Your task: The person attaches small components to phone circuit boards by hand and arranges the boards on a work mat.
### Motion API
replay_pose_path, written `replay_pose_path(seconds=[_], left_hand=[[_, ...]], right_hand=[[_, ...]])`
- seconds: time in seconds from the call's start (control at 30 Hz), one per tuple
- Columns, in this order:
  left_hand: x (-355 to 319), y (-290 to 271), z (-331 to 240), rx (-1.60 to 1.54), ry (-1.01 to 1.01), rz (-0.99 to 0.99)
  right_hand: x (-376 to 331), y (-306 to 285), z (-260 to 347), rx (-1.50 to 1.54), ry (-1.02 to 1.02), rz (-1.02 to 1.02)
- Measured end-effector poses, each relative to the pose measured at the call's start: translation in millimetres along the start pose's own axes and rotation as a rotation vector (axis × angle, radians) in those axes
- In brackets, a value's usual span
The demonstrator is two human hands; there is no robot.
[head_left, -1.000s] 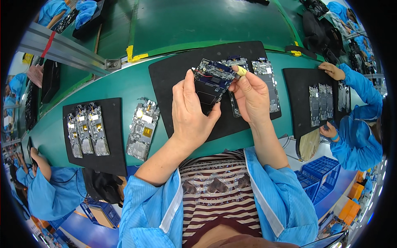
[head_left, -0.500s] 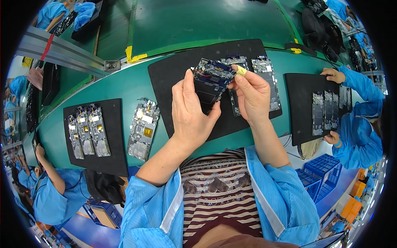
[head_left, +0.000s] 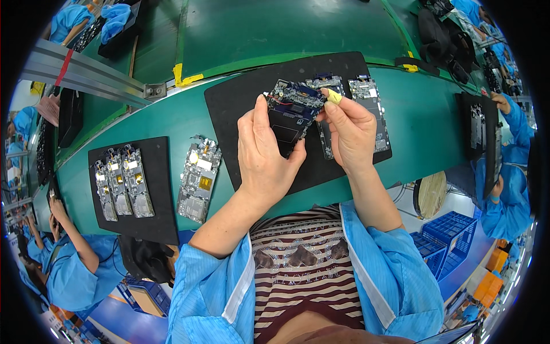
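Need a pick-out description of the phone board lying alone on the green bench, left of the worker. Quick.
Start at the big black mat in front of the person, then move left across the green bench toward the smaller black mat holding three boards. Between the two mats lies the lone phone board. It alone rests straight on the green surface, touched by no hand.

A green tabletop (head_left: 435,123) carries black mats (head_left: 160,218), a lone circuit frame (head_left: 197,179) between them, and blue crates (head_left: 447,235) sit below.
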State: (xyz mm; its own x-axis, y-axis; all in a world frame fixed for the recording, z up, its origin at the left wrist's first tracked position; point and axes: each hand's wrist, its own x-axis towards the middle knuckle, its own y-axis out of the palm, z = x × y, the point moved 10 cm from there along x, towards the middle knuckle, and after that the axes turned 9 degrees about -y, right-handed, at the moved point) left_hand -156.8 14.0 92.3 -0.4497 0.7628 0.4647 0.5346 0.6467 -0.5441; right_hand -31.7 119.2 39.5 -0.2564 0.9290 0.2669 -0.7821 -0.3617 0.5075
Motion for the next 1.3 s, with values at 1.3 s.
replay_pose_path(seconds=[1.3], left_hand=[[-4.6, -6.0, -9.2, 0.075, 0.095, -0.084]], right_hand=[[-1.5, 4.8, -1.4, 0.059, -0.039, -0.092]])
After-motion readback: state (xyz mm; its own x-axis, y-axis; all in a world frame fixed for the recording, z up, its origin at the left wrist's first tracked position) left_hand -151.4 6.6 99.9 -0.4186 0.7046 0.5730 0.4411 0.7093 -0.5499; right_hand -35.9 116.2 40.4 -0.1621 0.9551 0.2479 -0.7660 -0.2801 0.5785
